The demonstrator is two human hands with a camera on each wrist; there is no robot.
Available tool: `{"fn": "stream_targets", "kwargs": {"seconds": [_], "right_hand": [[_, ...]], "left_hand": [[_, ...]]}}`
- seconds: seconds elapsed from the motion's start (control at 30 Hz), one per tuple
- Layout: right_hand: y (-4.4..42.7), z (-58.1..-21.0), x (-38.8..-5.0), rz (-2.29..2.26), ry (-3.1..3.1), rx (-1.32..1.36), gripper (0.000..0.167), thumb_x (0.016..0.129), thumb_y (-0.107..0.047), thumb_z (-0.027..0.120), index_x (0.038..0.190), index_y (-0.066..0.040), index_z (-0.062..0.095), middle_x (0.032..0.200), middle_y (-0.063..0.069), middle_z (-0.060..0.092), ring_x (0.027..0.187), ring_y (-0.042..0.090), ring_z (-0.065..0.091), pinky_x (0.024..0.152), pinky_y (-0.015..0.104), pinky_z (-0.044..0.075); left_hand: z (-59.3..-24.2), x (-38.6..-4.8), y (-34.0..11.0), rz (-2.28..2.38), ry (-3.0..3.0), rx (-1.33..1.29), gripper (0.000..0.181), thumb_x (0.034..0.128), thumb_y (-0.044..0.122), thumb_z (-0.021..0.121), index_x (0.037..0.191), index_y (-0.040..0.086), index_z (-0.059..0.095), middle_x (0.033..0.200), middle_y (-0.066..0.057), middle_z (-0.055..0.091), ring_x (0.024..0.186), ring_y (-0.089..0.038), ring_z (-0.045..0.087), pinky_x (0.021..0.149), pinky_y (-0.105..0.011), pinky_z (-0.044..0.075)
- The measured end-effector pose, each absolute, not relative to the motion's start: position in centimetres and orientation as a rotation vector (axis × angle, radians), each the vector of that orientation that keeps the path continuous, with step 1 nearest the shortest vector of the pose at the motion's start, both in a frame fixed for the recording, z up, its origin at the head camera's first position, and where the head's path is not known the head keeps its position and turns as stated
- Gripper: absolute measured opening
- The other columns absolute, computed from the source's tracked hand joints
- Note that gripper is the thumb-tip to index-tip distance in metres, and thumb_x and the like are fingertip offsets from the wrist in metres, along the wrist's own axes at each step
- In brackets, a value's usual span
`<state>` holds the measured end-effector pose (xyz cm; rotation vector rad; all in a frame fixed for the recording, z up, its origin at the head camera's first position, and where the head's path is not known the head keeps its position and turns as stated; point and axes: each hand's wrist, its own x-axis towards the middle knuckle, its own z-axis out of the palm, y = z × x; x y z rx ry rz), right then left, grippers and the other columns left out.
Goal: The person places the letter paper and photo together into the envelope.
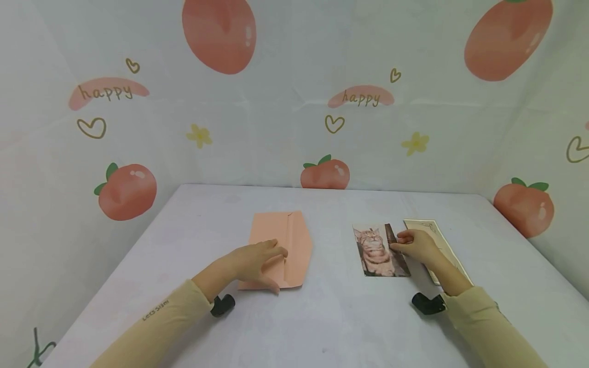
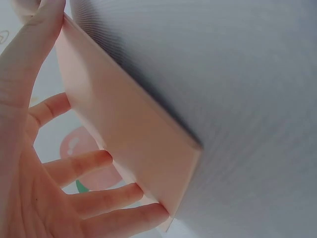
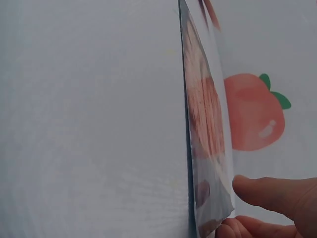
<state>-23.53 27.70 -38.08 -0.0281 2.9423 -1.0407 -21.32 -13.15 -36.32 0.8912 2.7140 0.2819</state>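
In the head view, my left hand (image 1: 255,260) rests on a peach-pink envelope (image 1: 299,230) with its flap unfolded to the right. Its fingers spread over the envelope, and the thumb lies by the near edge. The left wrist view shows those fingers (image 2: 101,201) nearly straight, their tips touching the envelope (image 2: 129,124). Farther right, my right hand (image 1: 418,248) pinches the right edge of a card with a cat picture (image 1: 375,250). In the right wrist view, the thumb (image 3: 262,193) is beside the lifted corner of the cat card (image 3: 205,114).
A cream card with a thin border (image 1: 448,250) lies under and beyond my right forearm. The white-covered table (image 1: 331,327) meets a white backdrop printed with fruit, hearts and flowers (image 1: 276,128). Dark wrist-worn pieces (image 1: 224,305) show below both sleeves.
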Motion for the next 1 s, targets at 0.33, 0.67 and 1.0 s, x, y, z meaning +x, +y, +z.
{"fn": "stream_targets", "kwargs": {"seconds": [0.33,0.67,1.0], "right_hand": [[27.84,-38.33,-23.75,-0.982,2.927,-0.03,0.045,0.081,-0.013,0.069,0.11,0.017,0.053,0.092,0.024,0.061,0.082,0.027,0.057,0.066,0.032,0.051],[27.82,-38.17,-23.86,-0.994,2.906,-0.016,0.042,0.08,-0.012,0.071,0.106,0.017,0.055,0.085,0.02,0.062,0.077,0.023,0.058,0.064,0.031,0.049],[27.48,-37.9,-23.58,-1.011,2.929,-0.004,0.035,0.081,-0.008,0.066,0.102,0.018,0.056,0.08,0.018,0.06,0.074,0.02,0.054,0.061,0.025,0.044]], "left_hand": [[-36.34,-21.32,-13.13,0.275,2.715,0.909,0.074,0.0676,0.061,0.072,0.128,0.027,0.045,0.146,-0.014,0.037,0.129,-0.034,0.045,0.096,-0.051,0.044],[-36.43,-21.35,-13.18,0.273,2.717,0.922,0.074,0.0674,0.061,0.072,0.127,0.027,0.046,0.142,-0.011,0.041,0.126,-0.031,0.048,0.095,-0.049,0.046],[-36.4,-21.31,-13.21,0.269,2.715,0.914,0.075,0.0679,0.062,0.071,0.128,0.027,0.045,0.147,-0.015,0.035,0.131,-0.035,0.043,0.098,-0.052,0.042]]}}
